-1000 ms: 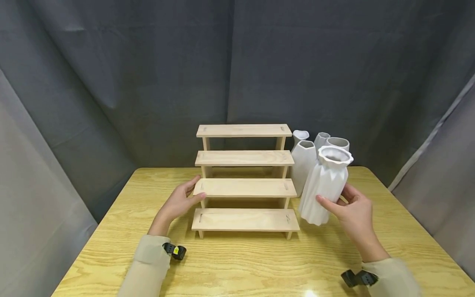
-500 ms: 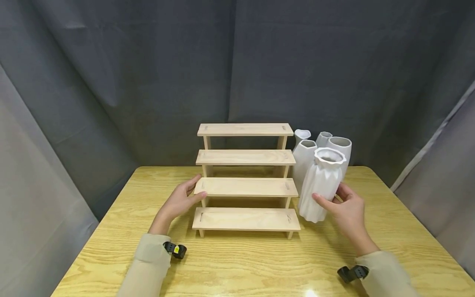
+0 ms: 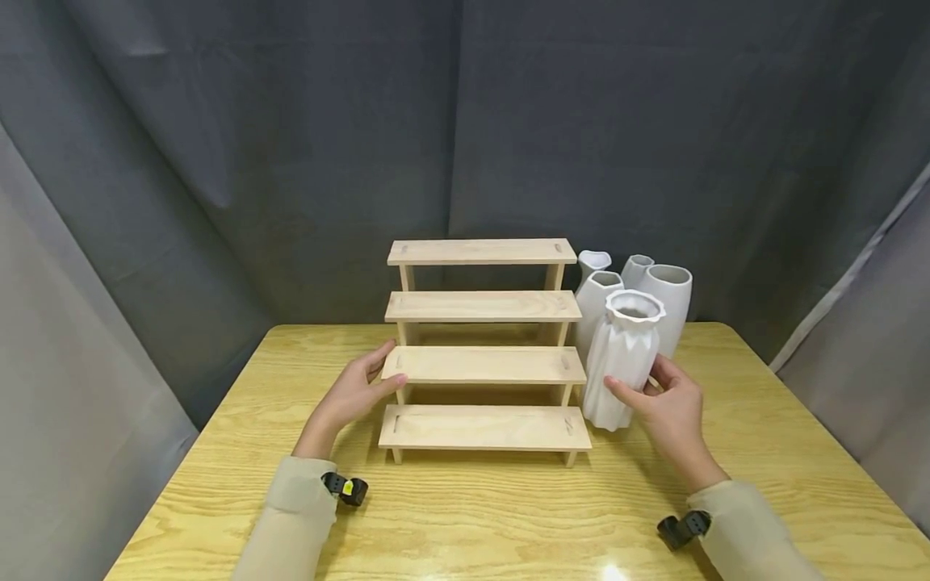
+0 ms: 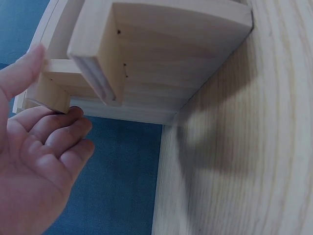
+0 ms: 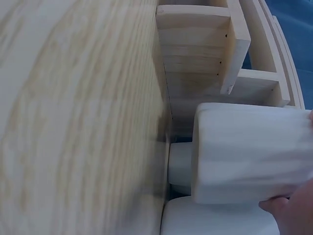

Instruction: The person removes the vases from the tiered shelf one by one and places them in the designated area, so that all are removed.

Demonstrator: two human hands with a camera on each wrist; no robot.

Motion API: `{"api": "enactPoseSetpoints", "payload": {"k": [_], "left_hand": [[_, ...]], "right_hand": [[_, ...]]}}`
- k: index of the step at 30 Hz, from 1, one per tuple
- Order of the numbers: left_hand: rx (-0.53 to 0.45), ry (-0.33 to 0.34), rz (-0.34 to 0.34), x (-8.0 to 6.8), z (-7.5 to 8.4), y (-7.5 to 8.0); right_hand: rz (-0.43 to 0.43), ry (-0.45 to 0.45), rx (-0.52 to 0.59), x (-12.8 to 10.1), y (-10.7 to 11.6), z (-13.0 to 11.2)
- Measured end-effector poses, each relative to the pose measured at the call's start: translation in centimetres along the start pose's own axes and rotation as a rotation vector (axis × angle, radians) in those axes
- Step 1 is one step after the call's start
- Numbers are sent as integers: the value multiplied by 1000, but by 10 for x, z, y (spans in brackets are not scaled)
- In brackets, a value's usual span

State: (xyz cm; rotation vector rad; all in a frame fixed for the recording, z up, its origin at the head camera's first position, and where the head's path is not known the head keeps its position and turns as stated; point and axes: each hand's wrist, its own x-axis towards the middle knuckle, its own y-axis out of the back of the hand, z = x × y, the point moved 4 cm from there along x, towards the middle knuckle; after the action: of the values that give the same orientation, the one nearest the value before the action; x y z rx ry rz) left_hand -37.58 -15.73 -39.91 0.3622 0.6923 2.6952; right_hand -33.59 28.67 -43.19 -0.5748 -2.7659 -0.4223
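Observation:
A four-tier stepped wooden display stand stands in the middle of the table. My left hand holds the left end of its second step from the bottom, thumb at the front and fingers behind. In the left wrist view the fingers are partly curled at the board's end. My right hand grips a white pleated vase with a scalloped rim, just right of the stand. The vase leans slightly, and its base is off the tabletop in the right wrist view. The far fingers are hidden behind it.
Several white vases crowd behind the held one: a faceted vase, a wide oval-mouthed vase, a narrow-mouthed vase and a flared-rim vase. All stand close to the stand's right side. A dark curtain hangs behind the table.
My right hand has moved left with the pleated vase, bringing it closer to the stand and more upright. The oval-mouthed vase shows more. My left hand keeps its hold on the stand.

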Motion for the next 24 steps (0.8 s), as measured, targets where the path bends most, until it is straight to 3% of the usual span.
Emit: {"api": "enactPoseSetpoints", "payload": {"k": [10,17,24], "left_hand": [[14,7,-4,1,-2,0],[25,-8,17,14,-34,-2],[28,-16,19,14,-37,-2]], "right_hand": [[-5,8,15,3,-6,6],[-1,5,5,6,-7,9],[-21,-36,32,9,-9,19]]}}
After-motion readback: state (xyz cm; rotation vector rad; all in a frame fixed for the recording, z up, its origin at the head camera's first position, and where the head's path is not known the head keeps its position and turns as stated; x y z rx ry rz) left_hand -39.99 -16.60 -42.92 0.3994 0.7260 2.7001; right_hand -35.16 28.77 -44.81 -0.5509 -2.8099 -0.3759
